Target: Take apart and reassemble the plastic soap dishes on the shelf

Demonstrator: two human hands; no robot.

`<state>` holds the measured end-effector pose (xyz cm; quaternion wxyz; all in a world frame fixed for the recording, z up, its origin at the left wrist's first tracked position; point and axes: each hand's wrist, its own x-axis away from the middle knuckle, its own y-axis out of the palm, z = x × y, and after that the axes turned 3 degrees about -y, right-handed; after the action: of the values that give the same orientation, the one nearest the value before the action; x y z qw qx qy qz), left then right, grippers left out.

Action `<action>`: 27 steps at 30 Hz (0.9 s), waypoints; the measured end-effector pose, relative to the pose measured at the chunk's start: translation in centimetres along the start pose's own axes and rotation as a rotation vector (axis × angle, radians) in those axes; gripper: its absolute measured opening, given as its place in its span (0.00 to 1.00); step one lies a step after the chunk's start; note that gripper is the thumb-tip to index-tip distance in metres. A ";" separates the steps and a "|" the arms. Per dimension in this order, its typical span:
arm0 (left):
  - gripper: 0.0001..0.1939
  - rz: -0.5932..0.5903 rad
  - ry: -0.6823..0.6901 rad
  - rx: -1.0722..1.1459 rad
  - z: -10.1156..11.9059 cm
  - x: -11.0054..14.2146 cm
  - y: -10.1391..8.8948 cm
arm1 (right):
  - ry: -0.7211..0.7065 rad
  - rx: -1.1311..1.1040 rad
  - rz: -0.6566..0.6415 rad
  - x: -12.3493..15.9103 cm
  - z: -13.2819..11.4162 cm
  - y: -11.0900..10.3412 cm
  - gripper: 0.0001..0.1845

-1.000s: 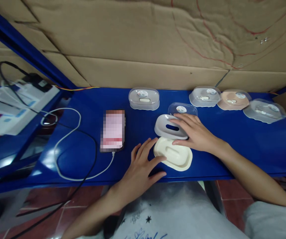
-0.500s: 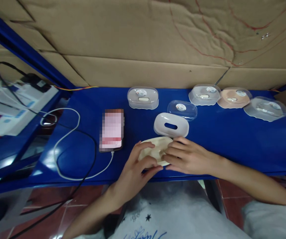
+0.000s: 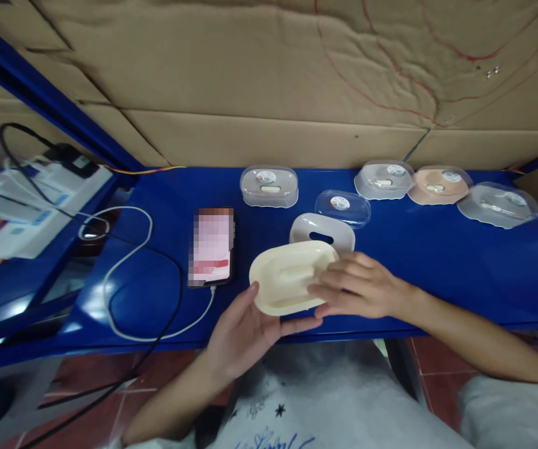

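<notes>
A shallow cream oval dish (image 3: 273, 293) with a raised strip in its middle is tilted up, its hollow side facing me. My left hand (image 3: 245, 337) holds it from the left and below, thumb on the rim and fingers partly hidden under it. At the dish's right end is my right hand (image 3: 360, 287), its fingers bent over the edge and into the hollow. Just behind, partly covered by the dish, lies a white oval tray (image 3: 303, 229) with a slot through it. A clear lid (image 3: 342, 213) with a round sticker lies beyond that tray.
Along the back of the blue table (image 3: 419, 255) stand clear-lidded oval boxes: a grey one (image 3: 269, 190), a white one (image 3: 384, 182), a peach one (image 3: 439, 187) and another grey one (image 3: 498, 209). A phone (image 3: 213, 249) on a white cable (image 3: 110, 305) lies left. Power strips (image 3: 39, 212) sit farther left.
The cream dish has come up off the table and tipped toward me. My left hand has turned from reaching over it to supporting it from below; my right hand stays at its right end.
</notes>
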<state>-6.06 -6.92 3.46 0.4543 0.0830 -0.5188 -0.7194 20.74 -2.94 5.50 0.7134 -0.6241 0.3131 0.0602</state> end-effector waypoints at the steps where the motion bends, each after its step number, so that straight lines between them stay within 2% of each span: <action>1: 0.29 0.023 0.031 0.018 0.2 -0.1 0.1 | 0.067 -0.034 0.014 0.3 0.7 0.1 0.27; 3: 0.27 0.094 0.125 0.030 0.6 -0.3 0.3 | 0.245 -0.077 0.005 0.9 2.1 0.2 0.35; 5: 0.26 0.159 0.209 0.030 1.1 -0.4 0.4 | 0.366 -0.066 -0.091 1.3 3.2 0.4 0.34; 7: 0.26 0.204 0.263 0.031 1.4 -0.5 0.5 | 0.371 -0.011 -0.211 1.5 3.8 0.8 0.28; 9: 0.27 0.241 0.296 0.041 1.6 -0.6 0.5 | 0.337 0.055 -0.265 1.5 3.8 1.2 0.24; 11: 0.28 0.272 0.298 0.061 1.7 -0.7 0.4 | 0.359 0.105 -0.207 1.4 3.6 1.3 0.20; 13: 0.28 0.285 0.279 0.084 1.7 -0.8 0.3 | 0.423 0.134 -0.086 1.2 3.3 1.0 0.18; 16: 0.28 0.255 0.232 0.096 1.6 -0.9 0.0 | 0.512 0.156 0.104 0.9 2.7 0.1 0.20; 18: 0.29 0.223 0.195 0.095 1.4 -0.9 -0.1 | 0.466 0.143 0.157 0.6 2.1 -0.3 0.25; 20: 0.30 0.196 0.162 0.107 1.0 -1.0 -0.3 | 0.320 0.121 0.135 0.1 1.1 -0.4 0.27; 23: 0.31 0.168 0.121 0.116 0.4 -1.0 -0.7 | 0.104 0.112 0.057 -0.8 -0.5 0.0 0.21; 27: 0.28 0.140 0.092 0.068 -0.1 -1.1 -1.1 | 0.010 0.119 -0.010 -1.2 -1.4 0.9 0.16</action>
<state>-6.00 -6.14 2.08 0.5237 0.0950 -0.5259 -0.6634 18.81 -3.64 5.34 0.7480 -0.5823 0.3167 0.0346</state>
